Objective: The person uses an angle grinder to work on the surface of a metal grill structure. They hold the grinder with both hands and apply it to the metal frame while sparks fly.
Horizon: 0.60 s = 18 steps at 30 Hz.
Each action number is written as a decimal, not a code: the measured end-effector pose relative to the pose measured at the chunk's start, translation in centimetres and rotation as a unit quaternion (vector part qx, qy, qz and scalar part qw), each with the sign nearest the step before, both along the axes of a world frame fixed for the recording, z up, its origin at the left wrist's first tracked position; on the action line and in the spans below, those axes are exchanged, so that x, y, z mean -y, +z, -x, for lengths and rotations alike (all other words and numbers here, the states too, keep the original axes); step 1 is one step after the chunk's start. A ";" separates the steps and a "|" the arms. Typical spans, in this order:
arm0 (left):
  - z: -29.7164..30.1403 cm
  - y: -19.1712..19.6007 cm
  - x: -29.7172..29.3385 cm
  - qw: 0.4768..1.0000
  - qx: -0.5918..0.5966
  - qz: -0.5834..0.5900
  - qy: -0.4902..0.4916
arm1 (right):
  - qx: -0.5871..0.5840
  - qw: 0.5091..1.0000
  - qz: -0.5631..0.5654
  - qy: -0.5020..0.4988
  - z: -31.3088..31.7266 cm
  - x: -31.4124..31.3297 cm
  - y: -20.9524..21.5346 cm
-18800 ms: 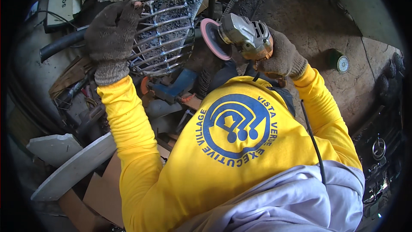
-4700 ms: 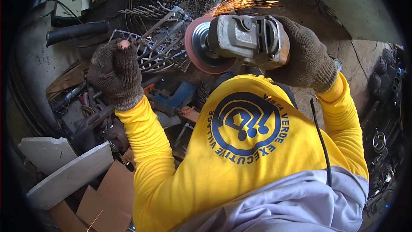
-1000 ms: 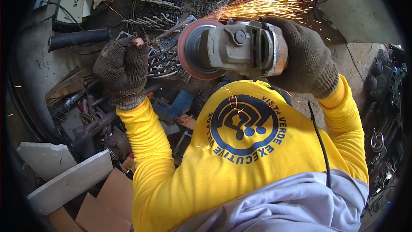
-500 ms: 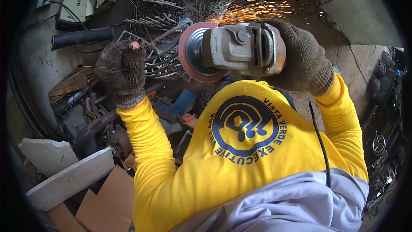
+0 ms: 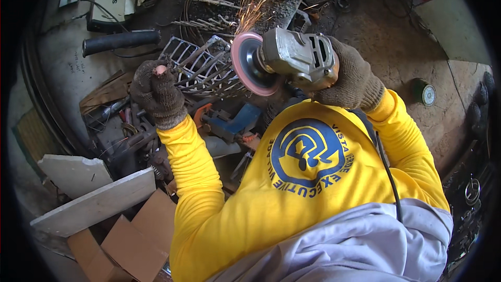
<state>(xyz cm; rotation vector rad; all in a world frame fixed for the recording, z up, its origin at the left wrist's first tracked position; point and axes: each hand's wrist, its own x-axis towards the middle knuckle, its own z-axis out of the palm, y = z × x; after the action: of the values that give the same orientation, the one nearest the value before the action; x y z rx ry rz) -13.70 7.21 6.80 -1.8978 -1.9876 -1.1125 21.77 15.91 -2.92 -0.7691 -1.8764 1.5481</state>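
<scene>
My right hand (image 5: 349, 73), in a brown knit glove, is wrapped round the body of an angle grinder (image 5: 297, 55). The grinder's pinkish disc (image 5: 241, 62) faces left, over the edge of a metal grille (image 5: 203, 62) of narrow bars. Orange sparks (image 5: 254, 5) fly up and away from the disc's far edge. To the left, my gloved left hand (image 5: 158, 94) is closed beside the grille, a bare fingertip poking out of the glove. What its fingers hold is hidden. The exact contact point under the disc cannot be made out.
Beyond the grille lie several thin rods (image 5: 206, 0) and a dark metal plate (image 5: 282, 0). A black tube (image 5: 121, 43) rests at far left. Clamps and tools (image 5: 229, 122) crowd below the grille. Boards (image 5: 99, 203) and a cardboard box (image 5: 138, 235) stand near left; a green can (image 5: 424, 92) is right.
The grinder has tilted and its rear end has swung lower. The sparks, earlier streaming right, now shoot upward. The view has shifted, showing more of the grille and the green can.
</scene>
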 end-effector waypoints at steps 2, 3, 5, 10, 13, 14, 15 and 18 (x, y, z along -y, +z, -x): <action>-0.4 0.0 0.0 0.998 0.054 -0.022 0.000 | -0.008 1.000 -0.007 0.017 0.1 -0.3 0.3; -0.5 0.1 -0.1 0.999 0.042 -0.017 -0.007 | -0.009 1.000 -0.006 0.017 0.4 -0.6 1.1; -0.5 0.0 0.0 0.999 0.031 -0.011 -0.015 | -0.029 1.000 -0.004 0.007 1.2 -0.9 3.2; -0.9 0.3 -0.7 0.993 -0.039 -0.027 -0.111 | 0.052 0.998 -0.047 -0.007 -0.1 -0.4 3.1; -0.9 0.3 -0.9 0.998 0.027 -0.022 -0.047 | 0.010 0.998 -0.049 -0.023 -1.2 -0.3 1.9; -1.0 0.3 -1.1 0.998 0.027 -0.022 -0.049 | 0.009 0.998 -0.049 -0.025 -1.2 -0.1 1.7; -1.1 0.2 -1.3 0.998 0.003 -0.040 -0.045 | 0.036 0.997 -0.069 -0.026 -1.2 0.2 1.4; -1.2 0.1 -1.5 0.999 0.006 -0.040 -0.027 | 0.037 0.997 -0.069 -0.021 -0.8 0.6 1.3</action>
<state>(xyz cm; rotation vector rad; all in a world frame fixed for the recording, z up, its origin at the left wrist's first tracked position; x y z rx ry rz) -12.48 8.67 6.85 -1.9192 -1.8793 -1.1997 22.61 15.36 -1.66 -0.8064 -1.9842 1.3657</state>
